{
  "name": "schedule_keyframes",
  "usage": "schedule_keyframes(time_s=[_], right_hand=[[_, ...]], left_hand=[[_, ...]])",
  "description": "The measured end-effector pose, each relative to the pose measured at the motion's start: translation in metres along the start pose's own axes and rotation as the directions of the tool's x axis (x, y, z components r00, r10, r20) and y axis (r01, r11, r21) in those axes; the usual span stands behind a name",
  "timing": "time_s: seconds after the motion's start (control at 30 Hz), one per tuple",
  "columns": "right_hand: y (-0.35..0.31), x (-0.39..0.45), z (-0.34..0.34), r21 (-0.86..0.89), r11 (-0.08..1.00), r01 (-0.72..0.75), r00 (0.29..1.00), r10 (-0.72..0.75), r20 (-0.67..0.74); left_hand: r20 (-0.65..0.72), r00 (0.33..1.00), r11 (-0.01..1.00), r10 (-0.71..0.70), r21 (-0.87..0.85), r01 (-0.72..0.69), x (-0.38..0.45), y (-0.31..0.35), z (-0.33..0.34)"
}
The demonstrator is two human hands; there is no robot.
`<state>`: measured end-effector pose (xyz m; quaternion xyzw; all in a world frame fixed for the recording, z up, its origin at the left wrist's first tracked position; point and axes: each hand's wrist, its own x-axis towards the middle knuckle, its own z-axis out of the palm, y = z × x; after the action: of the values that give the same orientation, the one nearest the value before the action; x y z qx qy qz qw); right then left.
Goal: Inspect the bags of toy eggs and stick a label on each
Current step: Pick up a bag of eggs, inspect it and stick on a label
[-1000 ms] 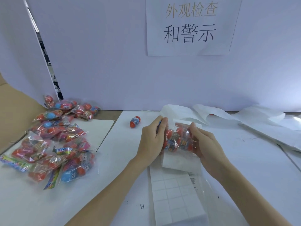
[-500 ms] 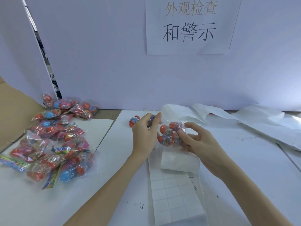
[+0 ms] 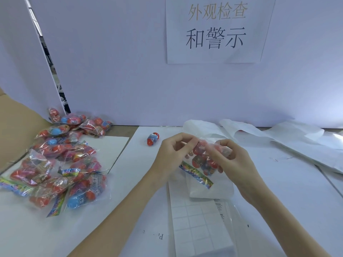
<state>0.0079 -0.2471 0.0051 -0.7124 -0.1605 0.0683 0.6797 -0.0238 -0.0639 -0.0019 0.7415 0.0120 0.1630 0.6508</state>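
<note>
**Both hands on one bag of toy eggs, held up over the label sheets**

From where I stand, the person has a clear bag of toy eggs (image 3: pixel 203 160) lifted off the white table (image 3: pixel 287 182), in the middle of the work area. The left hand (image 3: pixel 171 154) pinches the bag's top edge between thumb and fingertips, the other fingers curled. The right hand (image 3: pixel 230 160) comes in from the other side, its fingers curled round the bag's upper part and pinching the plastic; they cover some of the eggs, so I cannot count them. A colourful printed strip (image 3: pixel 196 174) hangs from the bag's lower end, slanting down to the right.

Directly beneath the bag lies a white folded sheet (image 3: pixel 211 190), and nearer the person a sheet of square blank labels (image 3: pixel 193 223) with a small printed warning slip at its right edge.

A single loose toy egg (image 3: pixel 153 139) lies on the table just left of the left hand. Well off to the left, a heap of bagged eggs (image 3: pixel 61 160) spreads over white paper beside a brown cardboard flap (image 3: pixel 16 127). Crumpled white backing paper (image 3: pixel 278 138) trails along the right. On the wall behind hangs a paper sign (image 3: pixel 216 29) with Chinese characters.
</note>
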Motion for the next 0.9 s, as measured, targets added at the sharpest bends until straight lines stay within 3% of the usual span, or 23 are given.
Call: schedule_keyframes(time_s=[0.2,0.3,0.4,0.57,0.7,0.9], right_hand=[[-0.004,0.000,-0.003,0.033,0.991,0.126,0.986,-0.122,-0.118],[-0.001,-0.001,-0.004,0.169,0.985,0.023,0.993,-0.004,-0.114],[-0.005,0.000,-0.014,0.360,0.929,-0.088,0.978,0.149,-0.144],[-0.010,0.003,-0.017,0.217,0.975,-0.043,0.976,0.087,-0.198],[-0.006,0.000,-0.003,0.113,0.993,-0.045,0.992,0.057,-0.111],[-0.002,-0.001,0.002,0.048,0.996,0.070,0.985,-0.062,-0.162]], left_hand=[[-0.059,0.997,0.985,-0.054,-0.167,0.043,0.001,0.003,-0.001],[-0.026,0.998,0.978,-0.058,-0.201,0.052,0.002,0.003,0.002],[-0.093,0.990,0.955,-0.110,-0.286,0.079,0.003,0.001,0.001],[-0.258,0.966,0.990,-0.027,-0.143,-0.010,0.007,-0.005,-0.010],[-0.174,0.985,0.997,0.009,-0.074,-0.022,0.005,-0.007,-0.005],[-0.016,1.000,0.994,0.017,-0.110,-0.019,0.000,-0.006,0.002]])
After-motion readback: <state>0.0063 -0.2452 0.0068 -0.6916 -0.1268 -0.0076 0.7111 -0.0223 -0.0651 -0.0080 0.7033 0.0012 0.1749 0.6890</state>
